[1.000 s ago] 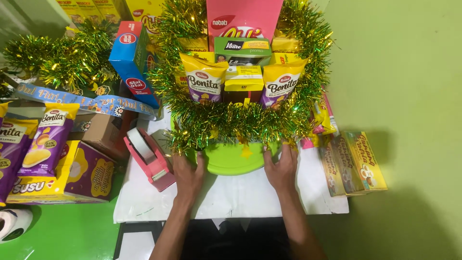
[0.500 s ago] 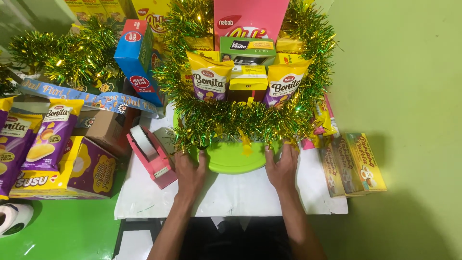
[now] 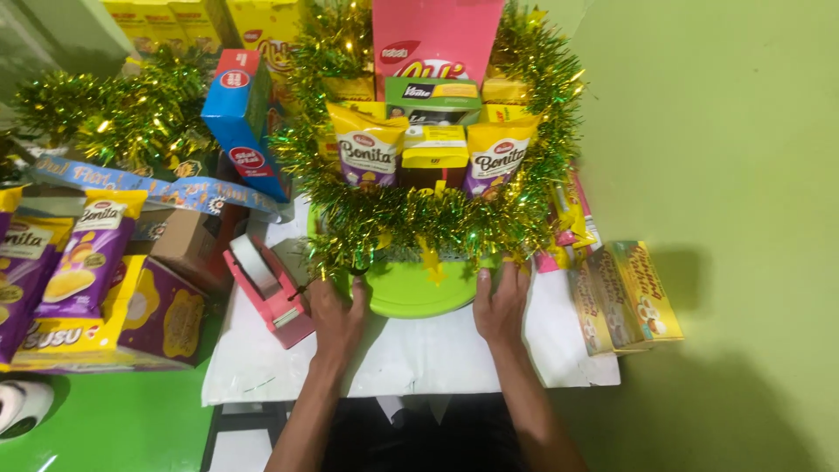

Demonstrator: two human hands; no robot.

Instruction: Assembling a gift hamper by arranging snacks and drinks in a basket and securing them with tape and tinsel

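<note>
Hamper (image 3: 433,166): a stack of snack packs on a round green tray (image 3: 411,293), ringed with green-and-gold tinsel (image 3: 419,223). It stands at mid-counter, on the white counter (image 3: 393,354). Two yellow-and-purple pouches face front, a small yellow box between them, a green box above, and a tall pink box (image 3: 435,39) at the back. The tinsel runs up both sides and across the front, and overhangs the tray rim. Left hand (image 3: 336,315) lies flat and open, fingers spread, at the tray's left edge under the tinsel. Right hand (image 3: 501,306) is likewise open, fingers up against the tinsel at the tray's right edge. A pink tape dispenser (image 3: 266,284) sits just left of the left hand. A blue box (image 3: 240,118) leans beside the hamper. Yellow boxes (image 3: 625,297) lie to the right.
</note>
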